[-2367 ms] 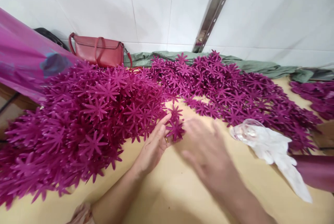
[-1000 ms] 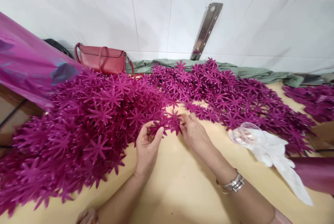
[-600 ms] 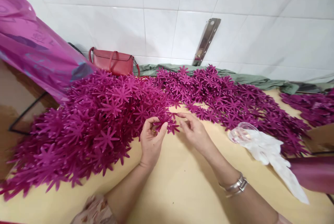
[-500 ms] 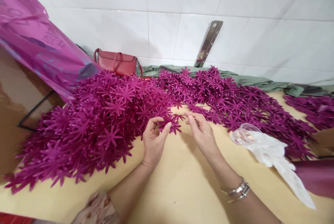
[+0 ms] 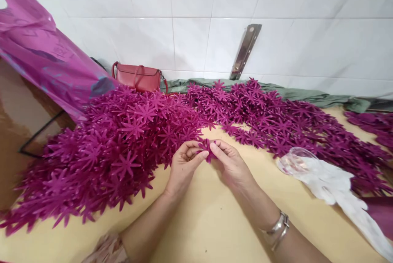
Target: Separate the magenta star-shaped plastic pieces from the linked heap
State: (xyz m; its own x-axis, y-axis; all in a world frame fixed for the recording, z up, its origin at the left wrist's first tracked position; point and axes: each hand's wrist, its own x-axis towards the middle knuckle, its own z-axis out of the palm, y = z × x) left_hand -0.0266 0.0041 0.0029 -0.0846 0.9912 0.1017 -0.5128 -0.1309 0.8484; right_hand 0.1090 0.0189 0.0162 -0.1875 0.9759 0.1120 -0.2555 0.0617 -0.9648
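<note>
My left hand (image 5: 183,167) and my right hand (image 5: 231,165) meet at the middle of the yellow table (image 5: 208,222), both pinched on a small magenta plastic flower piece (image 5: 205,149) held between their fingertips. A big heap of the same magenta flower pieces (image 5: 110,148) lies to the left of my hands, touching the left hand's far side. A flatter spread of flower pieces (image 5: 276,124) runs along the back and right. A metal bracelet (image 5: 278,230) sits on my right wrist.
A red handbag (image 5: 138,78) stands against the white tiled wall. A magenta plastic bag (image 5: 46,62) hangs over the left. White crumpled plastic (image 5: 331,177) lies at the right. Green cloth (image 5: 307,95) runs along the wall under a metal bracket (image 5: 245,50).
My right hand has come in from the right and closed on the flower piece my left hand holds; the two hands now touch. The view has shifted slightly.
</note>
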